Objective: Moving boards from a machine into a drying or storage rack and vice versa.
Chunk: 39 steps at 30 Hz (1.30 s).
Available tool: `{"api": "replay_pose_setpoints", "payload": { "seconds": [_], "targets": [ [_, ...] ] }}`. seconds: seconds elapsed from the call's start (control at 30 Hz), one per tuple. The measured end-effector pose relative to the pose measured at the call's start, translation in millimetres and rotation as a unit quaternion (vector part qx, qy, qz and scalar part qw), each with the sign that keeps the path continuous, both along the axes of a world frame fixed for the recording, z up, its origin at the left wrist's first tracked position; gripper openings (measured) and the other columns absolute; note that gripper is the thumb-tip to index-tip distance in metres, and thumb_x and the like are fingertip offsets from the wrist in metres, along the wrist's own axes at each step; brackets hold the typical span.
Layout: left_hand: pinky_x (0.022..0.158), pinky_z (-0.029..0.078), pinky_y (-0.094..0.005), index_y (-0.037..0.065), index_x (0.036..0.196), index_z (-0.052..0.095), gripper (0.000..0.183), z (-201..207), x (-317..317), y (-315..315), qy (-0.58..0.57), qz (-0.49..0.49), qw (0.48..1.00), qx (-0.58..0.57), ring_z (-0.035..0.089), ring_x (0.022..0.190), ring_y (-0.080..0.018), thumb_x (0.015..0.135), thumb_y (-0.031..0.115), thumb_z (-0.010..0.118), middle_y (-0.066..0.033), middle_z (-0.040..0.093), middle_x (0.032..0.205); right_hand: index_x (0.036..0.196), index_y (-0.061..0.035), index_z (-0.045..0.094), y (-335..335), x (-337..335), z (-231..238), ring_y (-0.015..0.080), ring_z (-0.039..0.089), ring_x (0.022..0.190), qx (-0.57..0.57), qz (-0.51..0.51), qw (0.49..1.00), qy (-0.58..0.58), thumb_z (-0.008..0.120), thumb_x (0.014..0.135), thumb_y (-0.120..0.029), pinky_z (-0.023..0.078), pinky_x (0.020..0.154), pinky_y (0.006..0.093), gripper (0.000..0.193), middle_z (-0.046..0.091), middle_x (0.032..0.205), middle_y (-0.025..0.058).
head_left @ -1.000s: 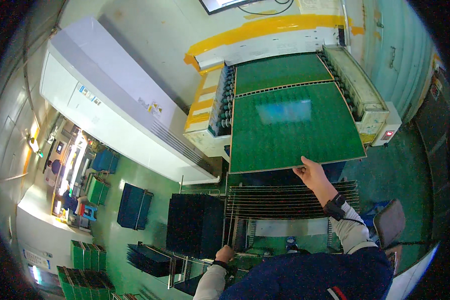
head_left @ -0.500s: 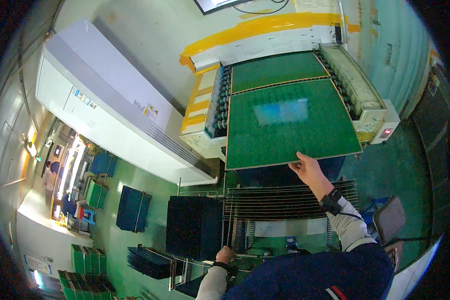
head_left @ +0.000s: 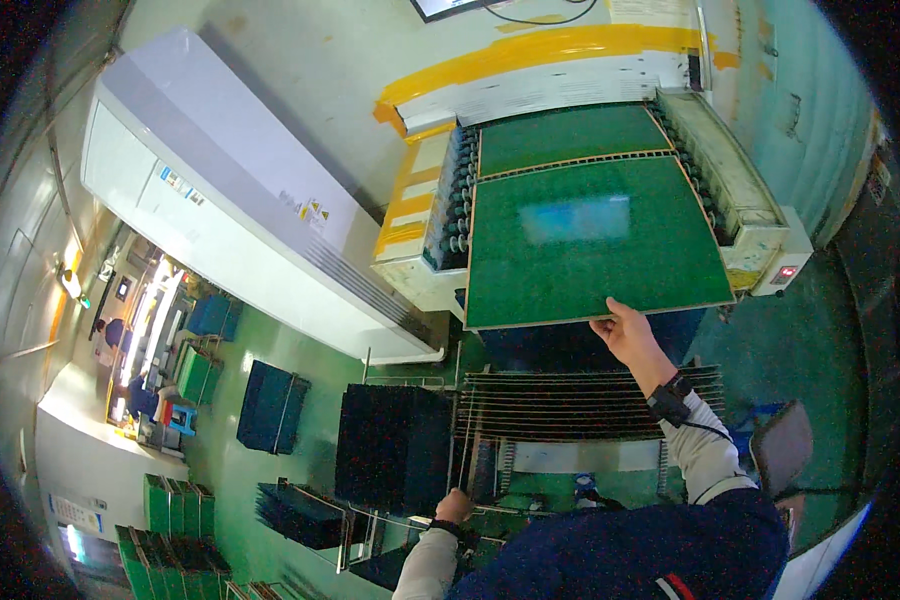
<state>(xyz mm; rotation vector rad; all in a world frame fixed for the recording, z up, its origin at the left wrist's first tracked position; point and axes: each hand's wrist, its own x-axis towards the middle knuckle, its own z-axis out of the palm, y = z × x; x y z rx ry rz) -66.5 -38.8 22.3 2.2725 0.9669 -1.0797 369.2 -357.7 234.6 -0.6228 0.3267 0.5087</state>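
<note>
A large flat green panel (head_left: 590,265) lies on the roller conveyor (head_left: 459,205), its near edge reaching out past the rollers. My right hand (head_left: 625,335) pinches that near edge right of its middle, thumb on top and fingers under it. Farther in, a second green panel (head_left: 575,135) rests on the rollers, with a narrow gap between the two. Low in the view, my left hand (head_left: 454,507) is closed at a thin metal bar of a wire rack (head_left: 400,520), beside a dark stack of panels (head_left: 392,450); its fingers are partly hidden.
A slatted rack (head_left: 590,405) stands between me and the conveyor. A tall white air conditioner (head_left: 220,230) leans across the left. More dark panels (head_left: 270,405) and green panel stacks (head_left: 178,508) stand on the floor. A chair (head_left: 782,445) is at right. People work far left.
The whole view has shifted slightly to the right and up. My right hand stays on the panel's near edge, my left hand at the rack; the panel has hardly moved on the rollers.
</note>
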Motion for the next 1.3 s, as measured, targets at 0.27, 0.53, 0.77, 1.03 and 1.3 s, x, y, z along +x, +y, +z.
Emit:
{"api": "replay_pose_setpoints", "payload": {
  "seconds": [0.27,0.53,0.77,1.03,1.3],
  "targets": [
    [0.078,0.052,-0.046,-0.001,0.103,0.054,0.032,-17.6,-20.2,10.4,-0.07,-0.091,0.993,0.03,0.063,0.093,-0.0398,0.084,0.025,0.053,-0.0252,0.064,0.098,0.087,-0.0049,0.053,5.7,3.4,-0.8,0.0267,0.056,0.076,0.014,0.01,1.0,-0.001,0.064,0.085,-0.016,0.051,0.077,0.0435,0.016,0.055,0.083,0.0084],
    [0.074,0.053,-0.0459,-0.001,0.097,0.056,0.029,26.9,1.4,-16.7,-0.063,-0.029,0.996,0.062,0.065,0.085,-0.0385,0.083,0.023,0.053,-0.0215,0.067,0.087,0.087,-0.0041,0.052,8.3,13.0,-4.0,0.0271,0.056,0.079,0.019,0.005,1.0,-0.003,0.061,0.084,-0.011,0.051,0.076,0.0421,0.012,0.054,0.084,0.0103],
    [0.065,0.052,-0.048,0.001,0.089,0.055,0.023,27.2,1.0,-28.8,-0.13,0.028,0.982,0.132,0.066,0.075,-0.0369,0.078,0.021,0.058,-0.02,0.066,0.077,0.085,-0.003,0.051,7.2,21.7,-11.9,0.024,0.055,0.079,0.024,-0.001,1.0,-0.002,0.062,0.082,-0.007,0.052,0.08,0.0408,0.012,0.053,0.083,0.0093],
    [0.063,0.052,-0.0482,-0.002,0.087,0.055,0.019,46.3,-1.6,-34.2,-0.179,0.071,0.974,0.122,0.066,0.075,-0.0372,0.082,0.017,0.053,-0.0213,0.066,0.078,0.085,-0.0007,0.052,12.5,28.6,-9.5,0.0237,0.056,0.081,0.007,-0.011,1.0,-0.012,0.063,0.083,-0.007,0.053,0.081,0.0361,0.012,0.057,0.084,0.0109],
    [0.064,0.052,-0.0469,-0.003,0.089,0.057,0.021,40.3,9.2,-50.0,-0.171,0.324,0.924,0.11,0.066,0.075,-0.037,0.083,0.014,0.048,-0.0223,0.066,0.077,0.088,0.0004,0.053,8.2,42.9,-10.3,0.0227,0.057,0.084,0.006,0.009,0.999,-0.05,0.062,0.084,-0.007,0.052,0.084,0.0345,0.012,0.058,0.087,0.0112]
  ]
}}
